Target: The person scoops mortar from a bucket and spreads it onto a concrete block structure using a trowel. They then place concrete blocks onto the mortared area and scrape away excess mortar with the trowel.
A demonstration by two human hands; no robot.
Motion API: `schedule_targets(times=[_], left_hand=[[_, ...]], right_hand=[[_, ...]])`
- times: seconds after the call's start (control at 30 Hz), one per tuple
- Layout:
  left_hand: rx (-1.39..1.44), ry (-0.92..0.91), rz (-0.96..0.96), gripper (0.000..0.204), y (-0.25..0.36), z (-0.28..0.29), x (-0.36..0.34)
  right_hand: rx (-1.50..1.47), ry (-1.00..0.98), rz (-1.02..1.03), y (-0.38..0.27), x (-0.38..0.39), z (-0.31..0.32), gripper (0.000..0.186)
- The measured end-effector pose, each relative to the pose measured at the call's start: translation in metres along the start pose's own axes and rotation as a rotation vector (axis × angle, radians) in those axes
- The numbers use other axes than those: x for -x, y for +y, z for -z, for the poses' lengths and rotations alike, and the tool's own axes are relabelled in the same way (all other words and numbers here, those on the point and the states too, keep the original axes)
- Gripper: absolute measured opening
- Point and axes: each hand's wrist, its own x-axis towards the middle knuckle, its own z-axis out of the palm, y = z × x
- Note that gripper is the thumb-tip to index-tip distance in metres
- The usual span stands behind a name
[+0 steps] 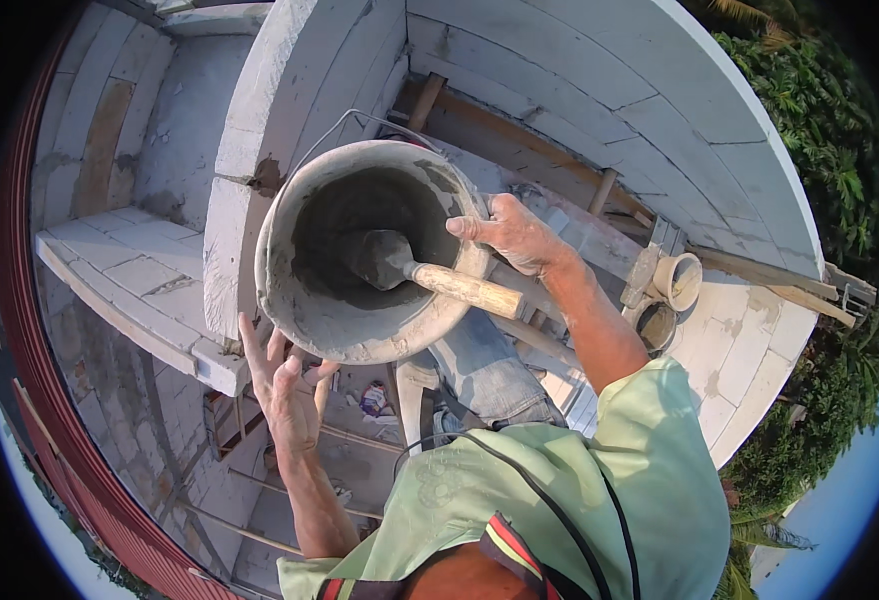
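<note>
A grey, mortar-crusted bucket (285, 300) is tilted so that its mouth faces me, with a wire handle looped over its far side. Wet grey mortar (325, 225) coats the inside. In it rests a trowel (470, 290), its blade smeared and its wooden grip lying over the rim. My right hand (520, 235) is closed on the bucket's right rim, thumb on top; its other fingers are mostly hidden. My left hand (295, 400) is just below the bucket's lower left side, fingers spread; whether its fingertips touch the bucket I cannot tell.
A white block wall end (230, 250) stands close left of the bucket. A curved block wall (600, 70) runs along the far right, with timber props (605, 190) beside it. Small dirty pails (678, 280) sit at right. Far below left lies a floor with wooden poles (240, 525).
</note>
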Motion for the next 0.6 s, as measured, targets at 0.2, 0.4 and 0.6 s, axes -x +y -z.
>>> schedule_targets(times=[0.2,0.4,0.6], left_hand=[[-0.379,-0.197,0.109,0.096,-0.112,-0.014,-0.055],[-0.568,-0.301,0.235,0.077,-0.319,0.053,-0.043],[-0.811,-0.309,0.310,0.074,-0.394,0.044,-0.061]], right_hand=[[-0.566,0.532,-0.025,0.177,-0.076,0.066,0.066],[-0.678,0.700,-0.115,0.367,-0.219,0.094,0.087],[-0.808,0.782,-0.236,0.446,-0.275,0.096,0.063]])
